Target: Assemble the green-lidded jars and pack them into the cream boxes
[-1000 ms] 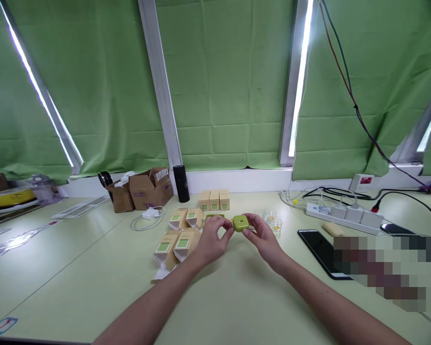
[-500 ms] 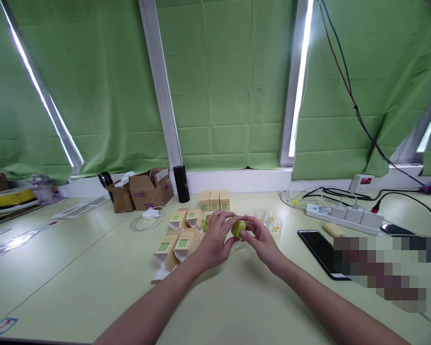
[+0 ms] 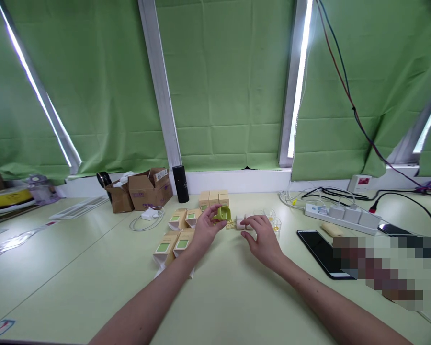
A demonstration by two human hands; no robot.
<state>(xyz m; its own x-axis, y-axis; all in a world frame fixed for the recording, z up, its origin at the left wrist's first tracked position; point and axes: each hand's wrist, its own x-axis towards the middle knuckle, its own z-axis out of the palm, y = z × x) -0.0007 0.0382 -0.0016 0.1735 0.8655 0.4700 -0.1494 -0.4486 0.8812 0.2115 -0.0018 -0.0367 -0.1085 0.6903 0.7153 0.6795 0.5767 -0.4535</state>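
My left hand (image 3: 206,229) pinches a small, hollow green plastic cup (image 3: 223,213) by its side, above the table, with its opening facing me. To its right, my right hand (image 3: 263,238) is held low with thumb and fingers apart. Its fingertips are close to several small white cylinders (image 3: 239,222); whether they touch one I cannot tell. Between the hands lie small pale yellow pieces (image 3: 230,224). Clear plastic cups (image 3: 276,224) with yellow centres stand just beyond my right hand, partly hidden by it. Small cartons with green labels (image 3: 164,247) stand left of my left hand.
More small cartons (image 3: 214,197) line up behind. An opened cardboard box (image 3: 151,189) and a black bottle (image 3: 180,184) stand at the back left, near a white charger (image 3: 150,213). On the right are a phone (image 3: 321,251), a power strip (image 3: 339,212) and cables.
My hands have moved apart. The left has shifted left with the green piece, now showing its hollow side. My right hand has let go of it and uncovered the white cylinders.
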